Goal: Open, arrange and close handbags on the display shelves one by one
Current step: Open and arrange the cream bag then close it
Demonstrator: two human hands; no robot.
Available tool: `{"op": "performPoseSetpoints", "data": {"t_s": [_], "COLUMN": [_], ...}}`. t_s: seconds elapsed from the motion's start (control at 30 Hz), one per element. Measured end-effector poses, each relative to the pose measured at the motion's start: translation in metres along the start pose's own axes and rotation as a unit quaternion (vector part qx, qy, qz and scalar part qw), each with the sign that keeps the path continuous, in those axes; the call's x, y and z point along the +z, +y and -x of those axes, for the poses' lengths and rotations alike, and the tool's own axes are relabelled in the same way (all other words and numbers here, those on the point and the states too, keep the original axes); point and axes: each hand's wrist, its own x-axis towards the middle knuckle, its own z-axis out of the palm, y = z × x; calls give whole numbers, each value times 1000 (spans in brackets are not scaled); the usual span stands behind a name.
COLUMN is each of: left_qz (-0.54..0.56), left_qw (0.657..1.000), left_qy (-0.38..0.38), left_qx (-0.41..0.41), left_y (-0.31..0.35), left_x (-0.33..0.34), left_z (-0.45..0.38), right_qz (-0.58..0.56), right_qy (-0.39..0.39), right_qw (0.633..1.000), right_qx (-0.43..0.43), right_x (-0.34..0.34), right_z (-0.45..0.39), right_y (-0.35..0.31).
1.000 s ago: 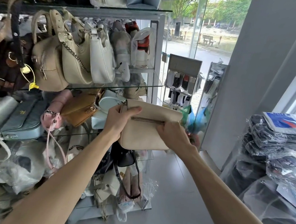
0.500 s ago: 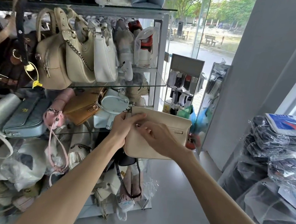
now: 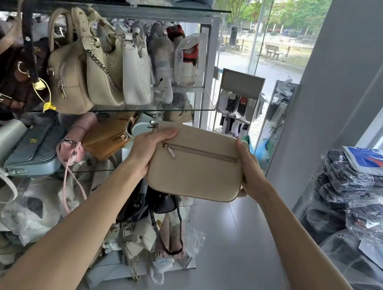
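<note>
In front of the glass display shelves [image 3: 203, 109], we hold the beige handbag [image 3: 195, 168] in mid-air. Our left hand [image 3: 149, 149] grips its left end, thumb over the top edge; our right hand [image 3: 250, 171] grips its right end. The bag's long axis runs left to right, zipper [image 3: 200, 153] zipped shut. The shelves lie left and behind, nearer our left hand.

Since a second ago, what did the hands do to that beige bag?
The right hand ran the zipper pull from the right end to the left, closing the zip, then went back to grip the right edge of the beige handbag. The left hand kept holding the bag's left edge. The shelf bags stayed put.
</note>
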Motion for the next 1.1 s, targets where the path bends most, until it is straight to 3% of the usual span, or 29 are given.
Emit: {"op": "performPoseSetpoints", "data": {"t_s": [0.33, 1.0, 1.1], "left_qz": [-32, -9, -122], "left_qw": [997, 991, 989], "left_qy": [-11, 14, -14], "left_qx": [72, 130, 87], "left_y": [36, 51, 49], "left_x": [11, 2, 1], "left_z": [15, 36, 28], "right_qz": [-85, -63, -9], "right_qy": [43, 55, 113], "right_qw": [995, 987, 974], "right_qx": [-21, -137, -196], "right_x": [3, 18, 25], "right_z": [-5, 28, 33], "right_y": [-25, -61, -61]}}
